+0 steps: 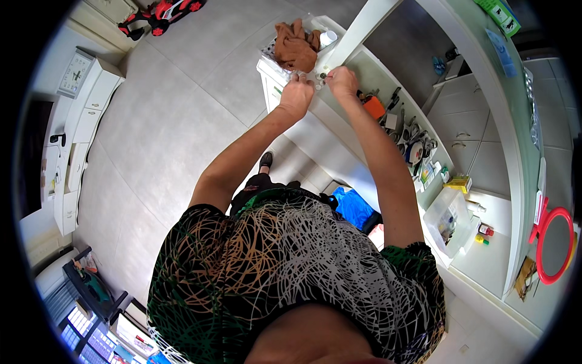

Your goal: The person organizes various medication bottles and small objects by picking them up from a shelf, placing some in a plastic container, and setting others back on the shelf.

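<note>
My left hand (297, 93) is at the near corner of the white cabinet top, its fingertips bent down by a clear plastic box (268, 50); whether they hold anything is hidden. Just right of it, my right hand (342, 82) has thumb and forefinger pinched at a small reddish thing too small to name. Several small round pieces (318, 82), some clear and one dark (323, 75), lie between the two hands. A brown cloth (295, 48) fills much of the box, with a white bottle (328, 38) beside it.
A white upright post (359, 34) rises behind my right hand. Along the shelf by my right forearm lie an orange item (374, 108), scissors and other tools (409, 132). Farther along are a yellow box (459, 183), a clear plastic bin (448, 218) and a red-framed mirror (554, 245).
</note>
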